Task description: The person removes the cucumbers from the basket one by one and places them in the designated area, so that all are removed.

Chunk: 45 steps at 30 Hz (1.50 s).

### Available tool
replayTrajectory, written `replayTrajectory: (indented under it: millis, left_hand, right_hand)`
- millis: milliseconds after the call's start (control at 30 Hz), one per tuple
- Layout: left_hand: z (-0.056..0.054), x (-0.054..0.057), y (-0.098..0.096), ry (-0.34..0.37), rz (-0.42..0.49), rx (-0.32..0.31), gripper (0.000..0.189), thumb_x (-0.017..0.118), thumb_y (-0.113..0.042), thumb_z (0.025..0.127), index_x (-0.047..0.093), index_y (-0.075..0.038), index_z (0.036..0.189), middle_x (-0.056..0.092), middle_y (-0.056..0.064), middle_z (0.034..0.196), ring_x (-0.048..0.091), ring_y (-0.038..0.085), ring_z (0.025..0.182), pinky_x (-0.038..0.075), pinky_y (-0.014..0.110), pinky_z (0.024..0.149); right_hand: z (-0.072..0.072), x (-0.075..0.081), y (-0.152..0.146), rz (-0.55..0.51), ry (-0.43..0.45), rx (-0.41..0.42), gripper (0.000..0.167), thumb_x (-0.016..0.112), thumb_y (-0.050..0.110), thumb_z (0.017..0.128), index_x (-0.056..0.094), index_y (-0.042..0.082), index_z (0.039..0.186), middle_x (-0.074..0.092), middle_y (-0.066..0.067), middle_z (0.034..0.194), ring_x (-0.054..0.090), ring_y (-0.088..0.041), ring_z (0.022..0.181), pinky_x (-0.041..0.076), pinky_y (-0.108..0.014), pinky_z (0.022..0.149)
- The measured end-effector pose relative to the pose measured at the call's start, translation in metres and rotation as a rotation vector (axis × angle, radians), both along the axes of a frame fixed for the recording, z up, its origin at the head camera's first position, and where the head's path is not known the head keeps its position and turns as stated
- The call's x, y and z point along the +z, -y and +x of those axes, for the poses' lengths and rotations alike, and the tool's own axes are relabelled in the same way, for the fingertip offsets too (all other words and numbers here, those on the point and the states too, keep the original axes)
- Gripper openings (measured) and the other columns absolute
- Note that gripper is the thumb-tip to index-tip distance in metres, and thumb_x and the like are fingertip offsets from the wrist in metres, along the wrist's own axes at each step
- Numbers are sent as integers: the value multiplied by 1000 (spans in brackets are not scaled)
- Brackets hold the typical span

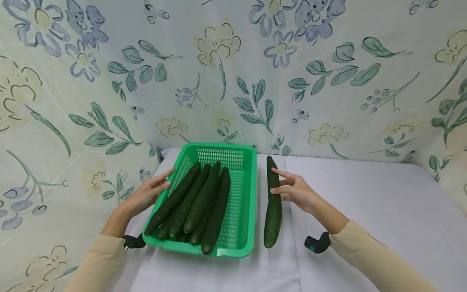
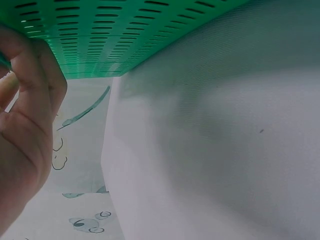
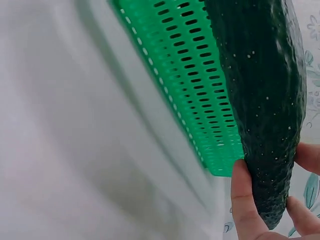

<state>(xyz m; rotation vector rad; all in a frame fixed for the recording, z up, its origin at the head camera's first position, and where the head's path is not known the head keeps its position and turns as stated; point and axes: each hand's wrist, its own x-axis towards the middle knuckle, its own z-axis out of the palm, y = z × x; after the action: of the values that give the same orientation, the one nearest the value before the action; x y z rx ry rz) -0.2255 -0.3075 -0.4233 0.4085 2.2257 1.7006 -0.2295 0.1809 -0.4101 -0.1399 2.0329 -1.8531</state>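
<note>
A long dark green cucumber [image 1: 273, 211] is upright in the head view, just right of the green basket [image 1: 251, 202]. My right hand [image 1: 297, 192] pinches its upper, narrower part between thumb and fingers. In the right wrist view, fingertips press both sides of the bumpy cucumber [image 3: 265, 110] near its tapered end. Several more cucumbers [image 1: 204, 202] lie piled lengthwise in the left half of the basket. At the basket's left rim, my left hand [image 1: 149, 192] grips the edge. Its bent fingers [image 2: 32, 75] show against the slotted outer wall in the left wrist view.
A white cloth [image 1: 346, 194] covers the table, with a crease running down right of the basket. Behind and to the left hangs a floral fabric [image 1: 219, 81]. Black wrist cameras sit on both wrists, the right one [image 1: 318, 243] beside the held cucumber.
</note>
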Motion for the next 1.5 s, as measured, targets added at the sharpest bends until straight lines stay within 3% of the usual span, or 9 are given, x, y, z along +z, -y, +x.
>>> replayTrajectory:
  millis: [133, 467, 733, 1167, 1267, 1500]
  left_hand:
    - [0, 0, 0, -1, 1, -6, 57, 45, -25, 109, 21, -20, 161, 18, 19, 158, 21, 14, 48, 28, 31, 46]
    - [0, -1, 1, -1, -6, -2, 57, 45, -25, 109, 22, -20, 161, 17, 20, 159, 20, 15, 46, 25, 35, 45]
    - [1, 0, 1, 12, -1, -2, 58, 45, -26, 109, 21, -19, 161, 17, 21, 159, 21, 14, 47, 25, 38, 48]
    - [1, 1, -1, 9, 2, 0, 58, 45, -25, 109, 21, -18, 161, 17, 22, 158, 21, 13, 48, 24, 36, 48]
    - [1, 1, -1, 10, 2, 0, 58, 45, -25, 109, 21, -18, 161, 17, 22, 158, 21, 13, 48, 26, 33, 47]
    - [2, 1, 0, 10, 2, -2, 58, 44, -25, 109, 21, -19, 161, 18, 22, 157, 21, 14, 48, 25, 35, 47]
  right_hand:
    - [0, -11, -3, 12, -4, -16, 80, 74, 7, 88, 34, 13, 157, 39, -26, 133, 56, -22, 97, 49, -41, 91]
    - [-2, -35, -8, 45, -8, -51, 79, 76, 8, 87, 38, 15, 156, 35, -30, 136, 56, -20, 94, 52, -35, 83]
    - [-4, -43, -5, 107, -30, -71, 79, 78, 9, 85, 40, 15, 155, 33, -32, 140, 52, -30, 109, 53, -39, 85]
    - [-7, -49, -3, 163, -60, -80, 79, 78, 7, 84, 42, 14, 153, 34, -32, 140, 52, -35, 112, 56, -38, 79]
    - [-7, -48, -2, 178, -59, -81, 78, 79, 7, 84, 44, 15, 153, 35, -30, 140, 55, -31, 108, 56, -36, 76]
    - [-9, -43, -1, 275, -114, -32, 79, 80, 10, 84, 43, 13, 153, 42, -30, 132, 63, -22, 77, 57, -40, 71]
